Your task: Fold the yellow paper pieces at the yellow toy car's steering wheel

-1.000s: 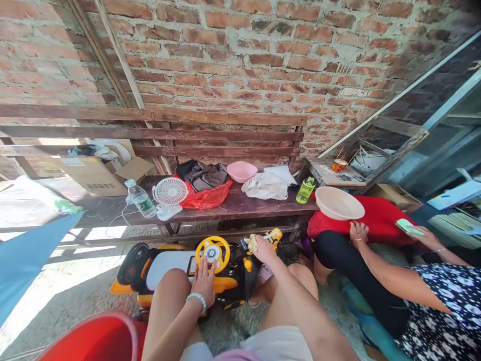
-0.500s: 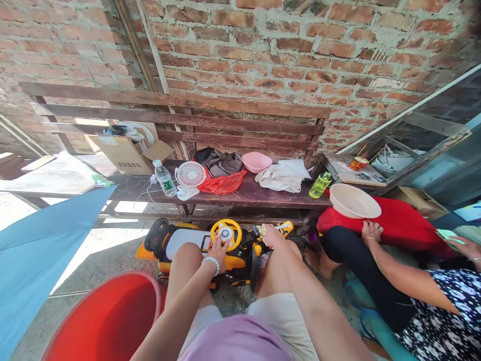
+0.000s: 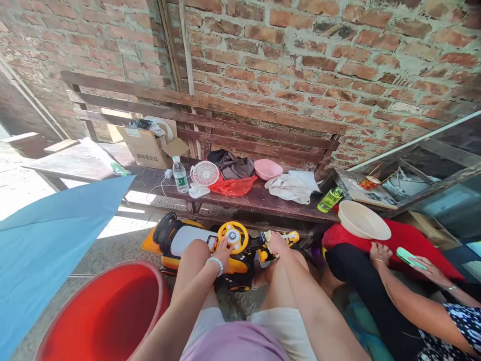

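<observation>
A yellow, black and white ride-on toy car (image 3: 188, 240) lies on the ground in front of my knees. My left hand (image 3: 224, 249) rests with fingers stretched flat on the car beside its yellow steering wheel (image 3: 233, 234). My right hand (image 3: 276, 244) is closed on a small pale crumpled cloth (image 3: 268, 237) held against the front of the car.
A wooden bench (image 3: 263, 200) along the brick wall carries a water bottle (image 3: 180, 175), small fan (image 3: 205, 175), red bag, pink bowl (image 3: 268, 169), white cloth and cardboard box (image 3: 148, 145). A red tub (image 3: 105, 316) sits lower left, a blue sheet (image 3: 48, 240) at left. Another person sits at right holding a green object (image 3: 409, 258).
The view has pulled back and swung left, showing more red tub and blue sheet. My hands stay on the toy car; the other person's hand with the green object moved slightly.
</observation>
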Action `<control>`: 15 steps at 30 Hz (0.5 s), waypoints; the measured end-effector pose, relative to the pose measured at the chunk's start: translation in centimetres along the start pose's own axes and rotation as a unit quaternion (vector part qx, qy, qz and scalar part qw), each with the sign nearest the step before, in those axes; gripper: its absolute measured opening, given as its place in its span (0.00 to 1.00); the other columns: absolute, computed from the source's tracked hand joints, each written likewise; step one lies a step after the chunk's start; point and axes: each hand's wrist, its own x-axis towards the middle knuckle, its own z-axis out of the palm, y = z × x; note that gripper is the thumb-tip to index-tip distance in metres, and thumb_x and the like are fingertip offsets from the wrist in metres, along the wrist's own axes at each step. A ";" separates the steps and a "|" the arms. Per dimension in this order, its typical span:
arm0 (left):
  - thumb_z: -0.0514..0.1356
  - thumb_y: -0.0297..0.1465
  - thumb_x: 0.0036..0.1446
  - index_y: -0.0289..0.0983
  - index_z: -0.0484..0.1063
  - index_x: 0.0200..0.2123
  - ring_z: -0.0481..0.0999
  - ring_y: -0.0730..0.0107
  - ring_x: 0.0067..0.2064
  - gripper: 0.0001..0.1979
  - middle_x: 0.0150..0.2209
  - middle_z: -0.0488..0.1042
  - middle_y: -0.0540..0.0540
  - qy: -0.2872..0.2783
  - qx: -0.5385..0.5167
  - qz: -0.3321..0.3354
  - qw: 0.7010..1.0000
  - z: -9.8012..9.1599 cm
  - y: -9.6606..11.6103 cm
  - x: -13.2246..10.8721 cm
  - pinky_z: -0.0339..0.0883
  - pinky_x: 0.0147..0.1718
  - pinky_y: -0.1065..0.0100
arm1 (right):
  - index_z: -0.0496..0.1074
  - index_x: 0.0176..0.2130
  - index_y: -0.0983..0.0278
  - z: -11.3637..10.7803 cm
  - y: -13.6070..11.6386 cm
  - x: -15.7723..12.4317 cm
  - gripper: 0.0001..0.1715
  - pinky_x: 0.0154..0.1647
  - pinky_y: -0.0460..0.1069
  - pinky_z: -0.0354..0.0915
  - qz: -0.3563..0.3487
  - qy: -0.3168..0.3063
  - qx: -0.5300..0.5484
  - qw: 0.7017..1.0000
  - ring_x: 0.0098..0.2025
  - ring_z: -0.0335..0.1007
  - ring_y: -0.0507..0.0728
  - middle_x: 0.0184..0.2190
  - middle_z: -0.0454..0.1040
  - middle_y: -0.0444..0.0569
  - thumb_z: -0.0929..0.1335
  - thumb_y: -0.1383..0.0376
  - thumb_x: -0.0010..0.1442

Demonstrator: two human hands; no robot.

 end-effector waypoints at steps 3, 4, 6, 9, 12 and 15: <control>0.67 0.32 0.46 0.38 0.59 0.73 0.31 0.44 0.79 0.49 0.79 0.35 0.40 -0.006 -0.011 -0.011 1.000 0.0 0.0 0.2 0.45 0.74 0.43 | 0.73 0.55 0.62 -0.2 -0.4 0.3 0.22 0.50 0.51 0.65 0.005 -0.007 0.001 1.000 0.52 0.76 0.61 0.56 0.75 0.58 0.70 0.65 0.62; 0.67 0.31 0.46 0.38 0.58 0.74 0.32 0.45 0.79 0.50 0.79 0.34 0.40 -0.013 -0.010 -0.013 1.000 0.0 0.0 0.2 0.45 0.74 0.44 | 0.73 0.55 0.62 -0.3 -0.5 0.4 0.22 0.50 0.51 0.65 0.004 -0.008 0.001 1.000 0.53 0.76 0.61 0.56 0.75 0.58 0.70 0.64 0.62; 0.68 0.31 0.47 0.38 0.58 0.74 0.32 0.46 0.79 0.50 0.79 0.33 0.39 -0.018 -0.011 -0.013 1.000 -0.2 0.0 0.1 0.42 0.75 0.46 | 0.73 0.56 0.61 -0.3 -0.5 0.5 0.23 0.51 0.51 0.65 0.002 -0.009 0.002 1.000 0.54 0.75 0.61 0.55 0.75 0.58 0.71 0.63 0.61; 0.67 0.29 0.50 0.36 0.58 0.74 0.32 0.47 0.79 0.47 0.79 0.32 0.38 -0.008 -0.012 -0.003 1.000 -0.2 0.1 -0.4 0.38 0.76 0.50 | 0.72 0.56 0.61 -0.2 -0.4 0.4 0.24 0.52 0.52 0.66 0.003 -0.014 0.002 1.000 0.54 0.75 0.62 0.56 0.74 0.59 0.72 0.62 0.61; 0.63 0.25 0.52 0.31 0.58 0.73 0.33 0.49 0.79 0.44 0.79 0.33 0.35 0.021 0.000 0.003 1.000 0.1 0.1 -1.1 0.37 0.76 0.53 | 0.72 0.57 0.61 -0.3 -0.2 0.1 0.25 0.53 0.53 0.66 0.001 -0.024 0.000 1.000 0.56 0.75 0.63 0.58 0.73 0.59 0.72 0.62 0.61; 0.60 0.24 0.54 0.28 0.63 0.69 0.35 0.52 0.79 0.38 0.79 0.36 0.33 0.050 0.004 0.006 0.999 0.6 0.0 -1.5 0.37 0.76 0.55 | 0.74 0.54 0.61 -0.5 -0.1 -0.4 0.23 0.52 0.53 0.67 0.000 -0.041 -0.004 0.999 0.55 0.76 0.64 0.56 0.76 0.60 0.73 0.63 0.59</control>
